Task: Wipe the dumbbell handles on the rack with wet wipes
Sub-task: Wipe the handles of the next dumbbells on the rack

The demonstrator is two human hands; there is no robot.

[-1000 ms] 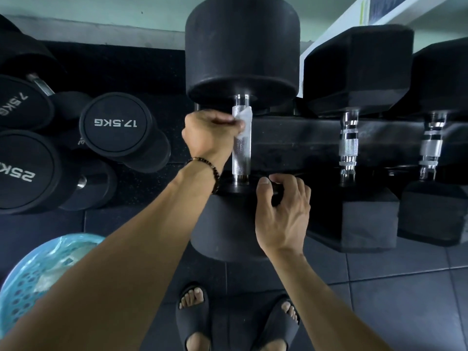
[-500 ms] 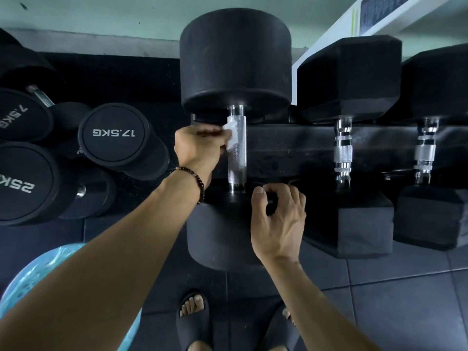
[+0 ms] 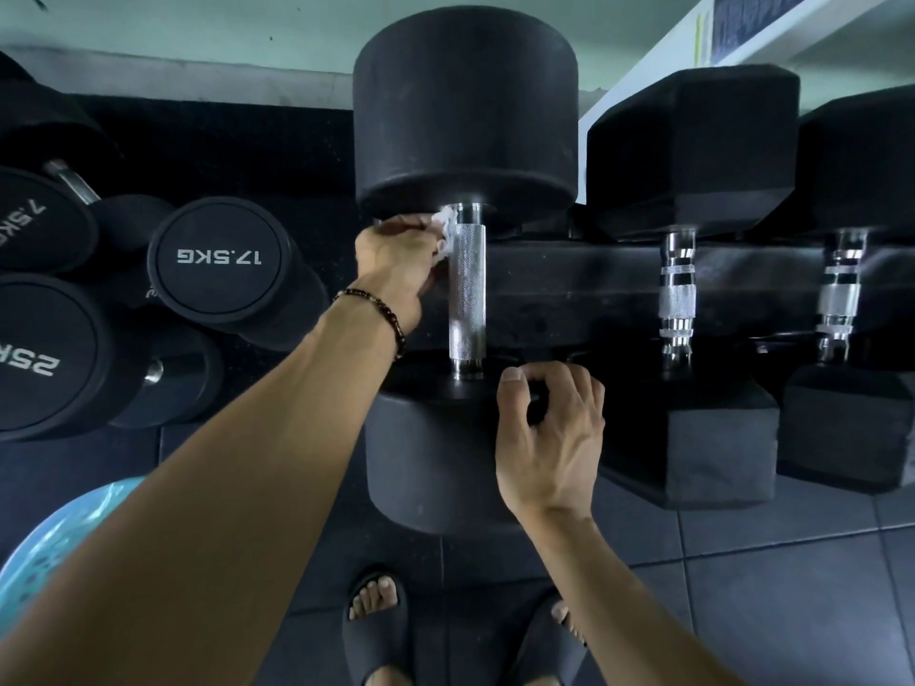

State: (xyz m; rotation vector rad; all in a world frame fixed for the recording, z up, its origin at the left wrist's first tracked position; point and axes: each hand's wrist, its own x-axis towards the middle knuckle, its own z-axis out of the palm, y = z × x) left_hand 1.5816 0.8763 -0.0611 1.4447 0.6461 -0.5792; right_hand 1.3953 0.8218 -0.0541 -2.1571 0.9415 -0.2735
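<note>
A large round black dumbbell lies on the rack (image 3: 569, 289) in the middle, its knurled steel handle (image 3: 467, 294) bare along most of its length. My left hand (image 3: 396, 264) holds a crumpled white wet wipe (image 3: 445, 230) against the upper left side of that handle, just under the far head (image 3: 465, 111). My right hand (image 3: 549, 438) rests on the near head (image 3: 426, 462), thumb on its top face and fingers curled over its right edge. Two hex dumbbells with ringed chrome handles (image 3: 677, 299) (image 3: 839, 299) lie to the right.
Round dumbbells marked 17.5KG (image 3: 218, 259) and 25KG (image 3: 44, 358) lie on the black mat at the left. A teal basket (image 3: 64, 542) stands at the lower left. My feet in dark slides (image 3: 376, 626) stand on grey floor tiles below the rack.
The wipe was wrapped over the front of the handle a second ago; my left hand has drawn it to the handle's upper left side. My right hand stays on the near head.
</note>
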